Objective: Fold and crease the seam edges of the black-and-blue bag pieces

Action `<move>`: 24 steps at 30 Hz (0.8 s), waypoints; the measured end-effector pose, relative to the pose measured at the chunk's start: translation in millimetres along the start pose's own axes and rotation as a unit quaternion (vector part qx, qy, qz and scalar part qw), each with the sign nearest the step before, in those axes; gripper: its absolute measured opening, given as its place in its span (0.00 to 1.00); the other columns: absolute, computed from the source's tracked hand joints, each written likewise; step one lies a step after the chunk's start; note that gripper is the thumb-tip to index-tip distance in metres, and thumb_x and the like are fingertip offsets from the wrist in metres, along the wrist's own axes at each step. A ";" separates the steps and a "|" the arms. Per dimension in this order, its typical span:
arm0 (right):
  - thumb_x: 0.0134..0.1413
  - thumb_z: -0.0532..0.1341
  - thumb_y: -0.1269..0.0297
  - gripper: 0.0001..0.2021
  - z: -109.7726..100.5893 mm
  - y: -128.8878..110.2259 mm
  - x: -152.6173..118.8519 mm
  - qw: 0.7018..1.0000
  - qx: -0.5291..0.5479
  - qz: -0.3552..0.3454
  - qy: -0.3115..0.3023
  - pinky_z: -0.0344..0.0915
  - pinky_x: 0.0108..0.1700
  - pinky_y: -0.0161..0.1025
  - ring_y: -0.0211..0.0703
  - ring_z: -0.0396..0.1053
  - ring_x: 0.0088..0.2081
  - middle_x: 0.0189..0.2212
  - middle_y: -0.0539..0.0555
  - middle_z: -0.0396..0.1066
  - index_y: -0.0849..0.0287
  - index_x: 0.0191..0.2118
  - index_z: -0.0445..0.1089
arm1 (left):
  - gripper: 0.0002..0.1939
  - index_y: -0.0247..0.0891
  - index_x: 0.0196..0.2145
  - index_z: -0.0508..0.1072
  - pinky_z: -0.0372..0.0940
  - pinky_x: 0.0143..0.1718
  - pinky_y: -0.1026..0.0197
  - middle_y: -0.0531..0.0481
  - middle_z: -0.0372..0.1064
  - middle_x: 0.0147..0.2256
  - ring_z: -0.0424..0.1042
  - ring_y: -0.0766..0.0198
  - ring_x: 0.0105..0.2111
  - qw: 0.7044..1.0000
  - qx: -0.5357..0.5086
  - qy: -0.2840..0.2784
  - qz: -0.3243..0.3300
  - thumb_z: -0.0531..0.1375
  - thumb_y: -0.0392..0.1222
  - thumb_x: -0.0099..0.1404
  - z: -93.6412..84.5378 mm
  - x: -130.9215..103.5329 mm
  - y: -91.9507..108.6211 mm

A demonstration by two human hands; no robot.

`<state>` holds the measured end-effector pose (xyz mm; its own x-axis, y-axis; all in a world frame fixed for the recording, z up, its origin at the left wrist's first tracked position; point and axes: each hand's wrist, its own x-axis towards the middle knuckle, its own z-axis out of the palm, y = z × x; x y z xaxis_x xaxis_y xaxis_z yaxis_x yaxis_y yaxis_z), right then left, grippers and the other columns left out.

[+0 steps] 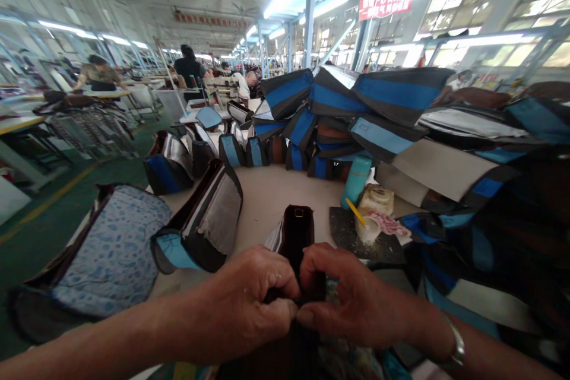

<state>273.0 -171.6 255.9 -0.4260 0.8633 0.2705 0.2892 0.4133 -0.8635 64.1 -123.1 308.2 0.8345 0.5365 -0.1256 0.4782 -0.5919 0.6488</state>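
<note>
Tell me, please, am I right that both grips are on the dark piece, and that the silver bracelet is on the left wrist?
Not quite: the silver bracelet is on the right wrist, not the left, as the head view shows. The left grip and right grip are indeed both on the dark piece.
</note>
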 end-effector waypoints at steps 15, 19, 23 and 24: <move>0.60 0.50 0.76 0.08 20.5 13.0 -10.0 0.899 -0.371 -0.233 0.025 0.54 0.29 0.41 0.41 0.59 0.29 0.28 0.51 0.67 0.60 0.35 0.65 | 0.07 0.37 0.26 0.73 0.58 0.35 0.61 0.52 0.73 0.27 0.70 0.65 0.31 0.994 0.097 0.042 0.039 0.55 0.32 0.57 6.2 1.4 -5.3; 0.61 0.48 0.75 0.10 20.1 14.2 -12.4 0.889 -0.374 -0.262 0.030 0.58 0.29 0.41 0.43 0.60 0.28 0.28 0.54 0.68 0.63 0.39 0.66 | 0.07 0.37 0.27 0.72 0.58 0.34 0.63 0.53 0.72 0.29 0.70 0.65 0.33 0.996 0.084 -0.006 0.025 0.55 0.32 0.58 0.2 0.2 -2.8; 0.62 0.47 0.75 0.13 17.3 18.8 -12.8 0.829 -0.417 -0.362 0.086 0.59 0.26 0.42 0.44 0.61 0.26 0.27 0.59 0.70 0.67 0.40 0.69 | 0.08 0.37 0.25 0.65 0.57 0.34 0.63 0.55 0.68 0.29 0.67 0.66 0.32 0.995 0.037 -0.090 0.009 0.56 0.33 0.62 -11.9 -0.5 3.0; 0.62 0.47 0.75 0.13 16.2 19.9 -12.6 0.814 -0.426 -0.382 0.098 0.60 0.26 0.42 0.44 0.62 0.26 0.28 0.60 0.71 0.69 0.41 0.69 | 0.11 0.36 0.24 0.62 0.57 0.35 0.62 0.55 0.66 0.28 0.66 0.67 0.31 0.994 0.022 -0.108 0.002 0.55 0.35 0.65 -15.0 -0.6 4.4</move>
<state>270.2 -178.9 228.4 -0.6399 0.2546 0.7250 0.5288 0.8305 0.1751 61.6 -117.0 322.4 0.8737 0.3946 -0.2845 0.4818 -0.6217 0.6175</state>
